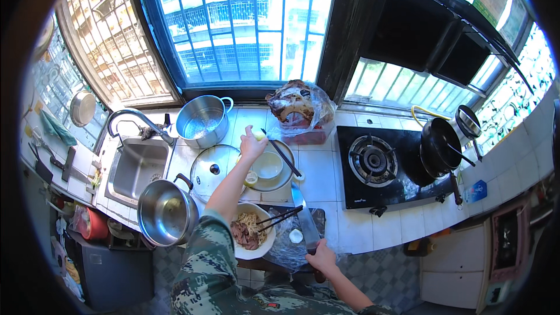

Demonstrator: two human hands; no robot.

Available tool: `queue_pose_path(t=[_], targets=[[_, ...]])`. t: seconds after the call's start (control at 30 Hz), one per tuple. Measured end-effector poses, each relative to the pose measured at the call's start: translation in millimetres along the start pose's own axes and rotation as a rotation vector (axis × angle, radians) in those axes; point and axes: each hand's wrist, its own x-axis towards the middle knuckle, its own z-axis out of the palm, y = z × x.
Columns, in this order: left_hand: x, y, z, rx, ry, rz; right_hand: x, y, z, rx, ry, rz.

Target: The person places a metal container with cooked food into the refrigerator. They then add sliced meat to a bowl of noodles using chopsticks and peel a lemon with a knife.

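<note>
My left hand [253, 143] reaches out over a plate [286, 179], gripping a small pale yellow piece [259, 134], possibly lemon. Below it, a cut lemon [250, 178] rests beside a white bowl [267, 165] on that plate. Dark chopsticks [281, 152] lie across the plate's rim. My right hand [323, 257] grips a long kitchen knife [307, 216] by its handle, the blade pointing away over the plastic-covered board [280, 249]. A white round piece [295, 236] sits left of the blade. Near my left sleeve, a bowl [267, 249] holds noodles and sliced meat, with dark chopsticks across it.
Left are a sink [114, 179], a steel pot [144, 221], another pot [203, 135] and a glass lid [205, 188]. Bagged browned food [293, 105] stands by the window. A gas stove [350, 192] with a black wok [439, 146] is at right.
</note>
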Motion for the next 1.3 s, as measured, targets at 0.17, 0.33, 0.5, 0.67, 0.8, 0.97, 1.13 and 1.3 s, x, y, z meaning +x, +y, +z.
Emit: queue_pose_path(t=[0.17, 0.33, 0.5, 0.67, 0.8, 0.97, 1.13, 1.3], targets=[[-57.0, 21.2, -32.7, -0.885, -0.508, -0.262, -3.2, 19.8, 20.5, 0.045, 0.147, -0.024], [-153.1, 25.1, -76.6, -1.450, -0.642, -0.444, -17.2, -3.2, 31.7, -0.042, 0.178, -0.034], [-241.5, 20.6, -100.9, -1.668, -0.842, -0.523, -5.6, 2.6, 50.0, -0.109, 0.229, 0.015], [-290.7, 28.0, -119.6, -1.704, -1.026, -0.409, -7.1, 13.1, 22.4, 0.193, 0.187, -0.040], [-307.4, 35.2, -127.1, -1.583, -1.115, -0.372, -14.3, 38.8, 5.1, 0.512, 0.142, -0.050], [-314.0, 47.3, -119.2, -1.588, -1.123, -0.227, -76.3, 10.5, -40.1, 1.269, 0.247, -0.245], [-318.0, 61.4, -106.5, -1.562, -1.098, -0.218, -120.9, -45.5, -72.0, 1.107, 0.574, -0.454], [-322.6, 79.0, -100.8, -1.471, -1.032, -0.270, -125.3, -62.7, -76.4, 0.832, 0.740, -0.740]])
